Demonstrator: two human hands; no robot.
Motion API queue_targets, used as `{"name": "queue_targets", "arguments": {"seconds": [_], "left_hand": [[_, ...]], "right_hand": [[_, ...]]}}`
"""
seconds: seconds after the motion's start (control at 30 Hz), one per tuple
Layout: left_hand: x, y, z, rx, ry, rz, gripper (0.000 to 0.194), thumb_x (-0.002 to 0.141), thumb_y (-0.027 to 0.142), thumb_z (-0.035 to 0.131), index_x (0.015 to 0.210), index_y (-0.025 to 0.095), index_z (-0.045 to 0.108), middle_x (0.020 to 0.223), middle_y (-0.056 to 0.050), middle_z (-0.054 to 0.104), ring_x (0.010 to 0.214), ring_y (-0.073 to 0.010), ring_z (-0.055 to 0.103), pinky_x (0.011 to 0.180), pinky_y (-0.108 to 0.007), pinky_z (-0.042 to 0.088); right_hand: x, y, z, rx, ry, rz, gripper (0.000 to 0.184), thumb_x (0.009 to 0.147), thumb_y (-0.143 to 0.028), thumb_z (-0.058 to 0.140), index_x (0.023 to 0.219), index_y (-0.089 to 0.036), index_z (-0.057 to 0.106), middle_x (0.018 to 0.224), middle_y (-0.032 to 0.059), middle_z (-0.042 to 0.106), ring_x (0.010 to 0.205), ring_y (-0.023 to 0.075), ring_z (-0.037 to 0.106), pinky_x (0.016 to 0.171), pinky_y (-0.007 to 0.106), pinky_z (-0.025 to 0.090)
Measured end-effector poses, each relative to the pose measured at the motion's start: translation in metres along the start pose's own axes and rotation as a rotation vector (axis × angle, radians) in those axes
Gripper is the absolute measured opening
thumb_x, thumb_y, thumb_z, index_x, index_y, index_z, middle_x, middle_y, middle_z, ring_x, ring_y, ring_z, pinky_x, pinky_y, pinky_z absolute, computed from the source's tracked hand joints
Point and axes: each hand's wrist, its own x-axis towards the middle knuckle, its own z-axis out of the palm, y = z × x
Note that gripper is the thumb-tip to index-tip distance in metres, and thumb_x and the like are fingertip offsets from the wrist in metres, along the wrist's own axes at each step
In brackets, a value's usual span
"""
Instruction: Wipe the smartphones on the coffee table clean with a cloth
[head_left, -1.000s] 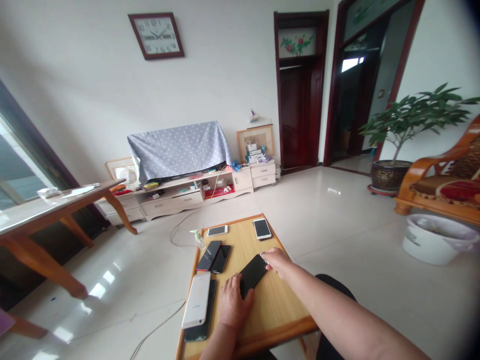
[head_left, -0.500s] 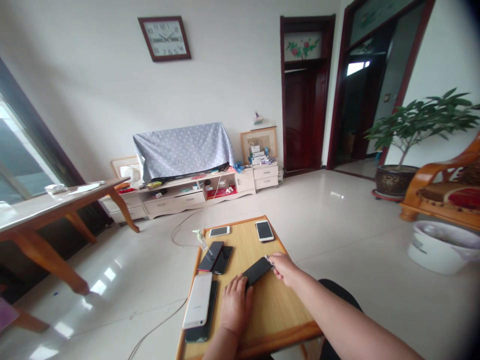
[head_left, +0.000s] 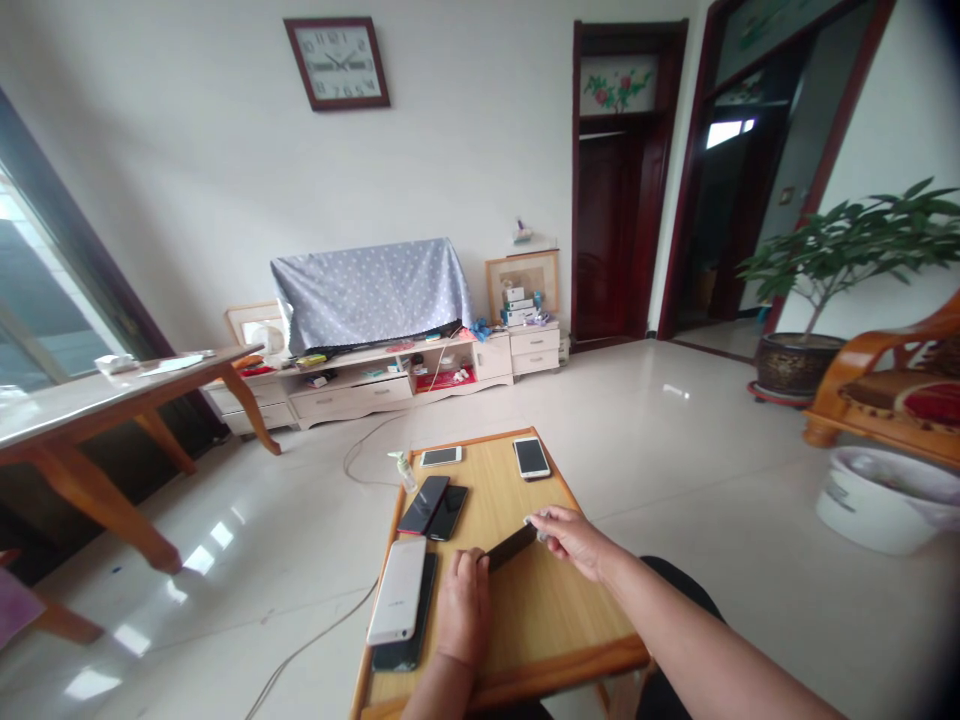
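A black phone (head_left: 511, 547) is tilted up on its long side above the small wooden table (head_left: 555, 620), so it shows as a narrow dark strip. My left hand (head_left: 463, 605) is closed around its near left end. At the far right end, my right hand (head_left: 566, 540) pinches a small, whitish, crumpled cloth (head_left: 541, 527) against the phone's edge. To the left of my left hand, a white phone (head_left: 397, 590) lies face down, partly over a dark phone (head_left: 426, 610). Beyond these, a red-edged dark phone (head_left: 424, 505) overlaps a black phone (head_left: 450, 513).
At the table's far side are a white phone (head_left: 442, 456), another white phone (head_left: 532, 457) and a pump bottle (head_left: 405, 472). A cable (head_left: 300, 650) runs over the floor. A white bucket (head_left: 862, 510) stands at right, by a wooden chair (head_left: 862, 365).
The black phone has turned from lying nearly flat, face showing, to standing on edge. My left hand's fingers have curled around its end; my right hand stays at the other end.
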Motion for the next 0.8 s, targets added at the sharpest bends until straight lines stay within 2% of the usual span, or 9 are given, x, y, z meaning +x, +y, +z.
{"name": "queue_targets", "arguments": {"seconds": [0.1,0.2,0.3,0.43,0.57,0.7,0.8], "left_hand": [[-0.001,0.000,-0.001,-0.053,0.035,-0.010,0.030,0.102,0.041,0.036,0.103,0.023,0.060,0.097,-0.006,0.063,0.089,-0.0198,0.063,0.081,-0.034,0.051],[-0.001,-0.002,0.000,-0.081,0.068,-0.040,0.028,0.102,0.042,0.038,0.102,0.024,0.059,0.095,-0.005,0.062,0.087,-0.0200,0.062,0.080,-0.034,0.050],[0.000,-0.007,0.001,-0.087,0.089,-0.062,0.027,0.102,0.043,0.038,0.099,0.024,0.058,0.094,-0.005,0.062,0.088,-0.0208,0.061,0.082,-0.036,0.050],[0.003,-0.014,0.002,-0.084,0.073,-0.077,0.028,0.101,0.045,0.040,0.097,0.023,0.059,0.092,-0.005,0.064,0.087,-0.0208,0.063,0.082,-0.036,0.051],[0.002,-0.016,0.005,-0.086,0.032,-0.077,0.028,0.097,0.048,0.048,0.104,0.023,0.060,0.098,-0.006,0.066,0.094,-0.0215,0.065,0.085,-0.037,0.052],[0.001,-0.013,0.008,-0.013,-0.058,-0.034,0.051,0.085,0.058,0.064,0.121,0.021,0.057,0.115,-0.010,0.065,0.109,-0.0261,0.063,0.094,-0.041,0.051],[0.002,-0.011,0.008,0.108,-0.128,0.008,0.068,0.076,0.062,0.071,0.128,0.021,0.055,0.122,-0.011,0.064,0.118,-0.0313,0.057,0.102,-0.046,0.045]], "right_hand": [[-0.004,-0.004,0.001,-0.029,-0.002,-0.048,0.043,0.074,-0.059,0.077,0.090,-0.020,0.068,0.082,-0.0005,0.065,0.071,0.0128,0.053,0.059,0.023,0.035],[-0.006,-0.004,0.008,-0.034,0.003,-0.096,0.044,0.075,-0.063,0.074,0.083,-0.021,0.064,0.078,-0.0023,0.062,0.074,0.0142,0.052,0.067,0.026,0.039],[-0.008,0.001,0.023,-0.036,0.045,-0.139,0.046,0.076,-0.066,0.070,0.079,-0.022,0.059,0.074,-0.0032,0.058,0.070,0.0147,0.050,0.066,0.027,0.039],[-0.006,0.013,0.044,-0.044,0.176,-0.185,0.044,0.083,-0.067,0.060,0.078,-0.024,0.053,0.074,-0.0025,0.057,0.068,0.0155,0.050,0.063,0.027,0.038],[0.009,0.022,0.052,-0.099,0.311,-0.190,0.039,0.085,-0.062,0.057,0.075,-0.025,0.047,0.070,-0.0037,0.055,0.064,0.0150,0.049,0.060,0.027,0.037],[0.030,0.023,0.046,-0.210,0.393,-0.146,0.035,0.081,-0.057,0.062,0.074,-0.025,0.050,0.074,-0.0015,0.062,0.068,0.0168,0.056,0.061,0.027,0.040],[0.042,0.022,0.039,-0.306,0.438,-0.107,0.030,0.079,-0.054,0.063,0.078,-0.025,0.056,0.083,0.0018,0.069,0.074,0.0187,0.062,0.063,0.027,0.042]]}}
